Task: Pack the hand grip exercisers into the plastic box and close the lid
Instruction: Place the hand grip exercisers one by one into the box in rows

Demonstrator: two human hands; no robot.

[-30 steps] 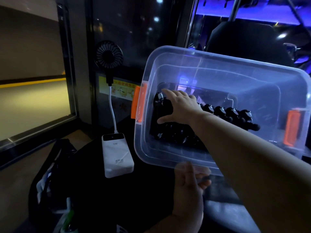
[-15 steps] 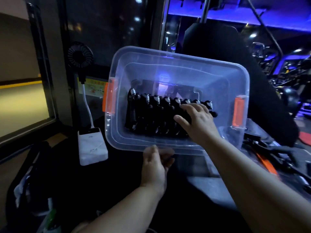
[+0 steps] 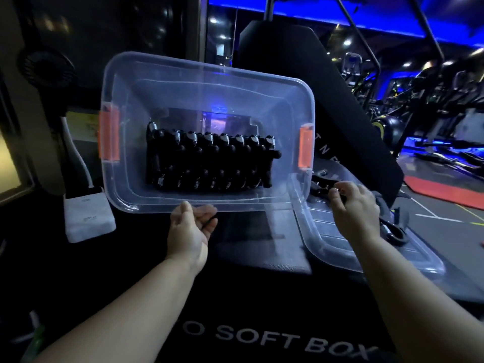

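The clear plastic box (image 3: 162, 82) is tipped up toward the person, its near rim in the grip of the left hand (image 3: 190, 231). Inside it the hand grip exercisers (image 3: 212, 161) sit packed in two tight rows, with black handles and bright steel coils. The right hand (image 3: 356, 205) has its grip curled round a loose exerciser (image 3: 323, 186) beside the clear lid (image 3: 340, 247), which lies on the black bench (image 3: 248, 297).

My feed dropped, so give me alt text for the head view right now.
The left hand holds the tilted clear plastic box by its near rim, black exercisers rowed inside. The right hand grips a loose exerciser beside it, over the detached lid.
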